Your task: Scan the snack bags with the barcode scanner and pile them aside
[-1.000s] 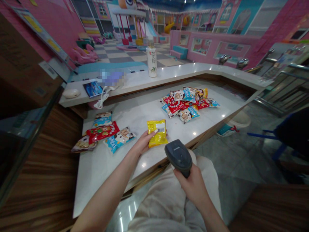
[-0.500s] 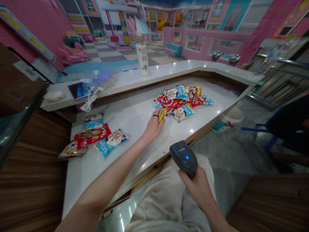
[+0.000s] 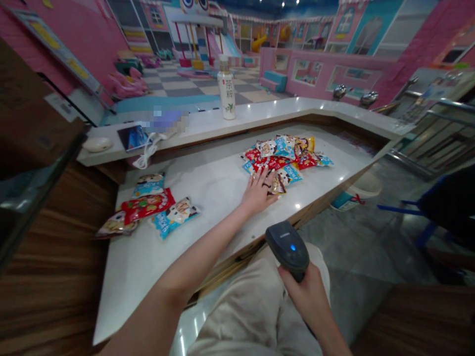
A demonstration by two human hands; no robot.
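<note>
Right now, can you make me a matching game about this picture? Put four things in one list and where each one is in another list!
Things:
1. barcode scanner
2. drink bottle
3. red snack packet
4. left hand

Places:
A. touching the big heap of snack packets
B. held in the right hand
C. standing on the raised counter ledge
D. lying in the smaller group of packets on the left

Right pairs: 1-B, 2-C, 3-D, 4-A.
</note>
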